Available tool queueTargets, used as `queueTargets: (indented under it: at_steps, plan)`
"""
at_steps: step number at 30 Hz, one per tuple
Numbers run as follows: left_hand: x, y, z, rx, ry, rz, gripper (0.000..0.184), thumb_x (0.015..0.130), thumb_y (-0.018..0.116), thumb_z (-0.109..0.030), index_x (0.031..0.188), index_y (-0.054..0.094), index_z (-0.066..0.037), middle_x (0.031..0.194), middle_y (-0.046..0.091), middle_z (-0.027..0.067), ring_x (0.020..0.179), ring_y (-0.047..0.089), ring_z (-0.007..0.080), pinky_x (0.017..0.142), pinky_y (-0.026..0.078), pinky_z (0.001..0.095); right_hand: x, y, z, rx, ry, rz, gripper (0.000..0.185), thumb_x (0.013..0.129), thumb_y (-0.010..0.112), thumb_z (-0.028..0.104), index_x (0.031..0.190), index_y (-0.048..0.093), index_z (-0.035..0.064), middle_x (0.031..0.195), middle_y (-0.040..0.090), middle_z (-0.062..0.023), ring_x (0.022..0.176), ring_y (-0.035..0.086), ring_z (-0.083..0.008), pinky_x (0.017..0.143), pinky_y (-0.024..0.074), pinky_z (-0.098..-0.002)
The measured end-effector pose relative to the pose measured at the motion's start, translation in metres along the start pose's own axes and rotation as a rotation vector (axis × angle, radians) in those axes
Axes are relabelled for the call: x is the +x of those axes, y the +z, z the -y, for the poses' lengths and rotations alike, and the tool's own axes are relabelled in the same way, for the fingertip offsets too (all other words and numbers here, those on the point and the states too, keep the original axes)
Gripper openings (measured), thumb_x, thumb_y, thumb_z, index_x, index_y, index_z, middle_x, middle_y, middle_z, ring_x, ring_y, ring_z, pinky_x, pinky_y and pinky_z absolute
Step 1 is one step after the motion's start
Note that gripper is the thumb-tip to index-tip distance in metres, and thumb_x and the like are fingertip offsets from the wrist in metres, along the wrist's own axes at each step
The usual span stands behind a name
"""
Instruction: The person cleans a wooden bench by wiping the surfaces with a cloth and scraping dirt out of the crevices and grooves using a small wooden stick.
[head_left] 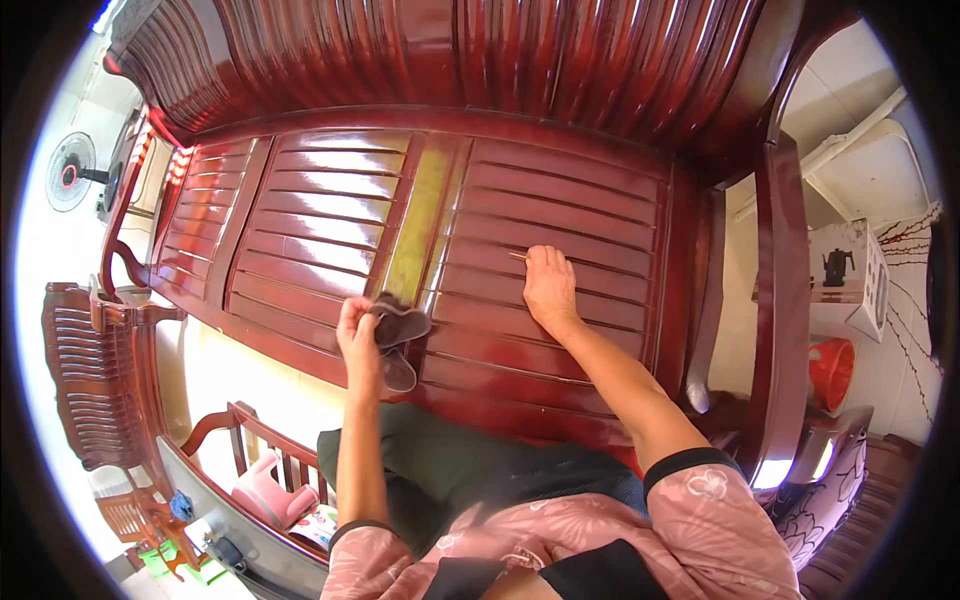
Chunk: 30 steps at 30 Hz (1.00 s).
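Note:
My left hand (358, 330) is closed on a dark grey-brown cloth (402, 326), which hangs in loose folds over the front part of a red-brown slatted wooden bench (560, 205). Further right, my right hand (549, 287) rests over the bench slats, its fingers closed round a thin light stick (517, 256) whose tip points left. Between the two slatted panels, a yellow-green strip (415, 225) runs from the back of the seat toward the cloth.
The bench's tall ribbed backrest (420, 60) rises behind the seat. At the left are a wooden chair (100, 375) and a fan (70, 172). A pink plastic item (272, 492) lies at lower left. At the right stand a white box (845, 275) and a red bucket (831, 373).

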<state>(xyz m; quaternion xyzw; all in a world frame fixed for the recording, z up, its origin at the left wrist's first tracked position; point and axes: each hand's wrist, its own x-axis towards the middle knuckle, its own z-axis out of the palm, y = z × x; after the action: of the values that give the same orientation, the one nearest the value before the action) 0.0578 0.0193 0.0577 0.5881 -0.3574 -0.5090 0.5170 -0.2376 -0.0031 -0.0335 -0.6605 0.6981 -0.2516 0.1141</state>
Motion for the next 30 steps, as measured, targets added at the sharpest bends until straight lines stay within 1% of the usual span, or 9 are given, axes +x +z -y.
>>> queueTargets:
  at_steps: [5, 9, 10, 13, 14, 17, 18, 21, 30]
  plan:
    - [-0.024, 0.071, -0.039, -0.483, 0.001, 0.012, 0.019, 0.088, 0.051, 0.000, 0.104, 0.056, -0.010, 0.094, 0.061, -0.0011, 0.082, 0.057, 0.0074, 0.070, 0.047, 0.0227, 0.000, -0.001, 0.001, 0.015, 0.001, -0.022, 0.007, 0.092, 0.054, 0.012, 0.098, 0.054, 0.0070, 0.095, 0.059, -0.0134, 0.094, 0.057, -0.0339, 0.083, 0.0445, -0.0460]
    - [-0.037, 0.083, -0.054, -0.581, 0.040, 0.059, 0.020, 0.092, 0.054, -0.003, 0.111, 0.053, -0.010, 0.101, 0.062, 0.0017, 0.090, 0.060, 0.0114, 0.079, 0.051, 0.0291, -0.001, 0.006, -0.003, 0.025, -0.017, -0.065, 0.008, 0.092, 0.055, 0.012, 0.098, 0.055, 0.0063, 0.095, 0.060, -0.0146, 0.093, 0.057, -0.0343, 0.082, 0.0446, -0.0466]
    - [-0.030, 0.075, -0.038, -0.498, 0.028, 0.091, 0.019, 0.093, 0.056, -0.003, 0.111, 0.055, -0.009, 0.103, 0.062, 0.0026, 0.093, 0.060, 0.0129, 0.083, 0.049, 0.0290, -0.001, 0.007, -0.004, 0.032, -0.015, -0.059, 0.008, 0.092, 0.055, 0.012, 0.098, 0.055, 0.0060, 0.095, 0.060, -0.0149, 0.093, 0.057, -0.0346, 0.082, 0.0446, -0.0467]
    - [-0.017, 0.041, 0.022, 0.507, 0.072, -0.053, 0.021, 0.092, 0.065, -0.013, 0.109, 0.056, -0.004, 0.105, 0.061, 0.0099, 0.094, 0.059, 0.0195, 0.086, 0.047, 0.0316, 0.000, 0.007, -0.002, 0.038, -0.005, -0.041, 0.010, 0.092, 0.055, 0.013, 0.098, 0.055, 0.0055, 0.095, 0.060, -0.0155, 0.093, 0.057, -0.0352, 0.082, 0.0446, -0.0469]
    - [-0.014, 0.029, 0.035, 0.598, 0.052, -0.046, 0.031, 0.090, 0.068, -0.020, 0.113, 0.055, -0.004, 0.110, 0.058, 0.0137, 0.105, 0.057, 0.0271, 0.093, 0.045, 0.0408, 0.000, 0.005, -0.001, 0.029, -0.001, -0.031, 0.010, 0.092, 0.055, 0.013, 0.098, 0.055, 0.0053, 0.095, 0.060, -0.0156, 0.093, 0.057, -0.0353, 0.082, 0.0445, -0.0469]
    - [-0.017, 0.025, 0.028, 1.070, 0.171, -0.239, 0.038, 0.088, 0.070, -0.024, 0.117, 0.054, -0.004, 0.123, 0.055, 0.0169, 0.120, 0.050, 0.0344, 0.099, 0.039, 0.0518, 0.002, 0.003, -0.001, 0.010, 0.001, -0.023, 0.010, 0.091, 0.055, 0.013, 0.098, 0.055, 0.0052, 0.096, 0.060, -0.0158, 0.094, 0.057, -0.0355, 0.082, 0.0442, -0.0469]
    - [-0.007, 0.012, 0.048, 1.116, 0.225, -0.292, 0.043, 0.089, 0.069, -0.029, 0.120, 0.053, -0.005, 0.135, 0.050, 0.0194, 0.131, 0.040, 0.0393, 0.102, 0.033, 0.0599, 0.000, 0.003, -0.001, 0.007, 0.000, -0.019, 0.010, 0.091, 0.055, 0.013, 0.098, 0.055, 0.0052, 0.096, 0.060, -0.0158, 0.094, 0.057, -0.0356, 0.082, 0.0442, -0.0469]
    - [0.018, 0.004, 0.070, 1.307, 0.235, -0.423, 0.055, 0.093, 0.064, -0.038, 0.135, 0.049, -0.007, 0.150, 0.038, 0.0226, 0.143, 0.028, 0.0382, 0.109, 0.024, 0.0606, 0.000, 0.002, 0.000, -0.007, -0.005, -0.007, 0.010, 0.090, 0.055, 0.011, 0.098, 0.055, 0.0053, 0.097, 0.059, -0.0158, 0.095, 0.056, -0.0356, 0.083, 0.0439, -0.0470]
    - [0.021, 0.010, 0.066, 1.378, 0.139, -0.419, 0.059, 0.095, 0.057, -0.046, 0.140, 0.046, -0.010, 0.154, 0.034, 0.0218, 0.145, 0.024, 0.0367, 0.111, 0.021, 0.0589, -0.002, 0.003, -0.009, 0.041, -0.064, -0.053, 0.008, 0.090, 0.058, 0.010, 0.097, 0.058, 0.0059, 0.094, 0.061, -0.0145, 0.092, 0.059, -0.0356, 0.080, 0.0468, -0.0471]
